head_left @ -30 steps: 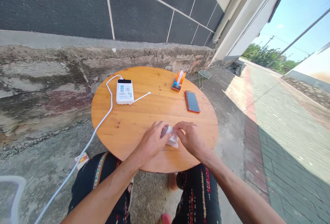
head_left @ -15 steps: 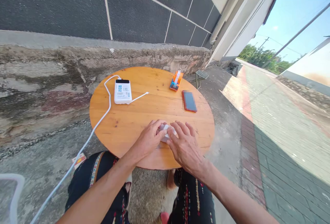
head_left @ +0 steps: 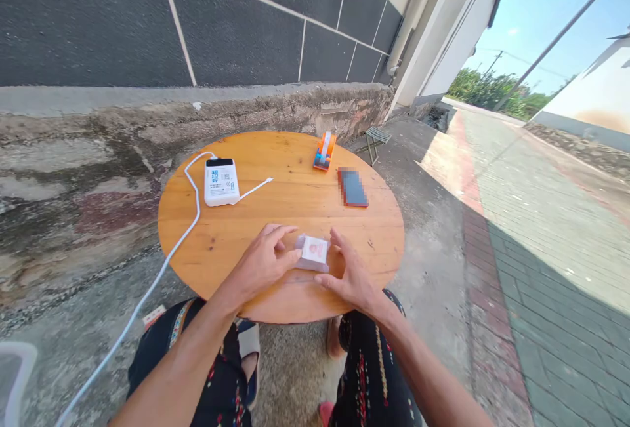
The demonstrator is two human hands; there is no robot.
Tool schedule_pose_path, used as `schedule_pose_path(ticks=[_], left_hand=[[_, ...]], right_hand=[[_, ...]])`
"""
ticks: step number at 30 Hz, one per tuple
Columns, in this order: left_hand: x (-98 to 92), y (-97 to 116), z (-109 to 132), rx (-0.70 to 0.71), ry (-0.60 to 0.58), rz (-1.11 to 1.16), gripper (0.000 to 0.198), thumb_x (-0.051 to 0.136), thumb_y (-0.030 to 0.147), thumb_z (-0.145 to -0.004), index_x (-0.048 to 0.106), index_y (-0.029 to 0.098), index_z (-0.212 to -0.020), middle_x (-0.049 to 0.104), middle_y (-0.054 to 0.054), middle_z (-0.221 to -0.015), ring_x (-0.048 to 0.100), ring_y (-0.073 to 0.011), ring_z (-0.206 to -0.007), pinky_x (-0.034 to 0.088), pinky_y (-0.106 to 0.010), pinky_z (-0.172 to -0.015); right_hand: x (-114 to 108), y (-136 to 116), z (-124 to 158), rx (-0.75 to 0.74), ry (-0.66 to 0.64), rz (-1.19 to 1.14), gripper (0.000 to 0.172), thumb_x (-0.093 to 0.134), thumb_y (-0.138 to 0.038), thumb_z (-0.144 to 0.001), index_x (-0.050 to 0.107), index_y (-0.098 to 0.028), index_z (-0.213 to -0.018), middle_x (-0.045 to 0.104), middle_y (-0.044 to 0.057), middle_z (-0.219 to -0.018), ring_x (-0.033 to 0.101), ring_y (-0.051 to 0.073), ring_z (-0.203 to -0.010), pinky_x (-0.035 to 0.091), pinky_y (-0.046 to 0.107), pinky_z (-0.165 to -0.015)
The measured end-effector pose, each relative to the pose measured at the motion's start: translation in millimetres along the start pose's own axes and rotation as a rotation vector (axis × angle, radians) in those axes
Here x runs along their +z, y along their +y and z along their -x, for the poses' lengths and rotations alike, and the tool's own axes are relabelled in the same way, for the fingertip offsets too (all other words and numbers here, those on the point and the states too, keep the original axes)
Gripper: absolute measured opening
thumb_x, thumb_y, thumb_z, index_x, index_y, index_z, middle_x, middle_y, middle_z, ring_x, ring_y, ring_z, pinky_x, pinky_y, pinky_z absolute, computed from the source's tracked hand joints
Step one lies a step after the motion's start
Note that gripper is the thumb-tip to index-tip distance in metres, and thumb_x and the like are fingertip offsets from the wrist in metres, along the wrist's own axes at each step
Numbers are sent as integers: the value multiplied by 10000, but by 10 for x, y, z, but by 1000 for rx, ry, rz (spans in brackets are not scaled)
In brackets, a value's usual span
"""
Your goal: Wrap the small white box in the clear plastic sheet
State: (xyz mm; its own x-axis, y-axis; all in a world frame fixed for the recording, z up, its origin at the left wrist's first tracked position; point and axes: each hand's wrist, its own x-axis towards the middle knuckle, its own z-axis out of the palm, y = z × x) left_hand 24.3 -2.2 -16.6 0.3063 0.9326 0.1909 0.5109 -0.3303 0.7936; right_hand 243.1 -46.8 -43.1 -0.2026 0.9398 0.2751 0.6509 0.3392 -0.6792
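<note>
A small white box-like packet [head_left: 315,251] lies on the round wooden table [head_left: 256,305] between my hands. Its top carries a faint reddish picture, and its sides look wrapped in clear plastic; what is inside cannot be made out. My left hand [head_left: 268,255] is at the packet's left side, fingers apart, its thumb tip at or very near the edge. On the other side, my right hand [head_left: 349,273] curves round the right edge with thumb and fingers spread. Neither hand is closed on the packet.
A white power bank [head_left: 221,183] with a white cable [head_left: 183,238] sits at the table's left. An orange tape dispenser [head_left: 325,151] stands at the back, with a red-edged phone [head_left: 353,187] to its right. A folding stool [head_left: 375,142] is beyond the table.
Both hands were over the packet, covering most of it. They have parted to its left and right sides, and the top now shows. The camera view has shifted slightly.
</note>
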Motion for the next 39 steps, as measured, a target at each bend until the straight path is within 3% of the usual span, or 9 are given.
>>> schedule_pose_path(ticks=[6, 13, 18, 21, 25, 28, 33, 37, 39], left_hand=[[-27, 21, 12, -65, -155, 158, 538, 581, 303, -783, 491, 181, -1298, 620, -34, -917, 591, -142, -727, 490, -273, -674], [115, 37, -16, -121, -173, 270, 516, 592, 298, -775, 505, 193, -1273, 621, -43, -925, 603, -156, -771, 504, -283, -687], [31, -40, -50, -183, -251, 423, 531, 586, 355, -802, 467, 172, -1286, 632, -32, -852, 603, -134, -669, 509, -290, -678], [-32, -65, -70, -202, -209, 448, 427, 504, 378, -856, 522, 149, -1215, 631, -38, -857, 592, -107, -601, 502, -279, -660], [28, -36, -96, -250, -209, 378, 356, 489, 364, -854, 554, 136, -1120, 600, 8, -695, 556, -94, -497, 464, -229, -521], [135, 23, -123, -270, -140, 261, 267, 481, 356, -844, 581, 156, -991, 581, 34, -601, 505, -89, -409, 408, -210, -428], [203, 111, -181, -205, -66, 77, 173, 487, 325, -828, 590, 186, -814, 580, 38, -566, 522, -108, -466, 399, -214, -465], [143, 71, -175, -221, -103, 160, 187, 521, 330, -807, 613, 182, -875, 626, 9, -660, 573, -134, -579, 450, -229, -529], [124, 36, -140, -227, -20, 193, 259, 556, 334, -790, 627, 176, -982, 673, -29, -808, 619, -163, -710, 498, -261, -630]], right_hand=[[95, 54, -43, 14, 26, -71, 799, 657, -368, -794, 241, -205, -1456, 495, 145, -1355, 470, 273, -1245, 359, 489, -1050], [-49, 129, -247, -92, -111, 41, 708, 571, -290, -845, 244, -223, -1470, 454, 136, -1412, 445, 279, -1274, 352, 496, -1047], [-125, 163, -253, -135, -159, 22, 732, 576, -319, -845, 219, -216, -1476, 413, 137, -1444, 415, 275, -1305, 331, 494, -1069], [-84, 191, -158, -93, -80, -67, 720, 581, -347, -851, 234, -205, -1467, 381, 135, -1464, 383, 257, -1330, 321, 472, -1090], [14, 212, -105, -35, 31, -134, 586, 576, -322, -860, 372, -212, -1398, 519, 118, -1356, 476, 244, -1254, 360, 466, -1065], [63, 206, -128, -21, 86, -159, 535, 584, -312, -860, 420, -219, -1360, 587, 102, -1278, 528, 236, -1197, 383, 457, -1043], [66, 191, -155, -32, 93, -144, 544, 604, -294, -837, 429, -213, -1345, 619, 92, -1228, 544, 233, -1168, 388, 446, -1029], [34, 153, -85, -45, 73, -148, 659, 627, -352, -811, 370, -202, -1400, 494, 116, -1376, 449, 260, -1269, 337, 473, -1075], [6, 92, -28, 14, 105, -216, 676, 591, -419, -837, 332, -213, -1426, 382, 109, -1464, 361, 262, -1339, 287, 479, -1112]])
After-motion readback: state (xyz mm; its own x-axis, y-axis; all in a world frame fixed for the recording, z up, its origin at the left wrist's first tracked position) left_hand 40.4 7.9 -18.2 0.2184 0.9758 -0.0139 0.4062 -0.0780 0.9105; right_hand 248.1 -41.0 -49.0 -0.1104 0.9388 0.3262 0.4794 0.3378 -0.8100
